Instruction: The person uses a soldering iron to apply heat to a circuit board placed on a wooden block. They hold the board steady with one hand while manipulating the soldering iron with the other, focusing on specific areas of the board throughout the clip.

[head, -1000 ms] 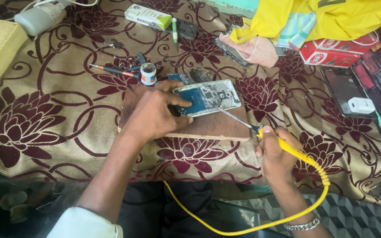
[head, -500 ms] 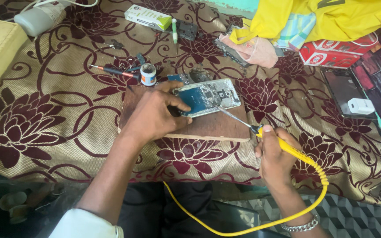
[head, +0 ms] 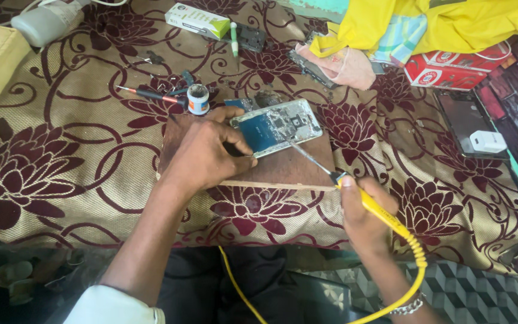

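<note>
An opened phone with its blue and silver insides showing lies on a brown wooden board. My left hand rests on the board and holds the phone's near left corner down. My right hand grips a yellow-handled soldering iron, and its thin metal tip reaches up-left onto the middle of the phone. A yellow cord runs from the handle down past my wrist.
A small round jar and a red-handled screwdriver lie behind the board. A white box, a yellow cloth, a red packet, a dark phone with a white plug sit farther back. The floral cloth's front edge is near.
My right hand and the soldering iron shifted slightly, with the tip staying on the phone. The left hand has kept its hold.
</note>
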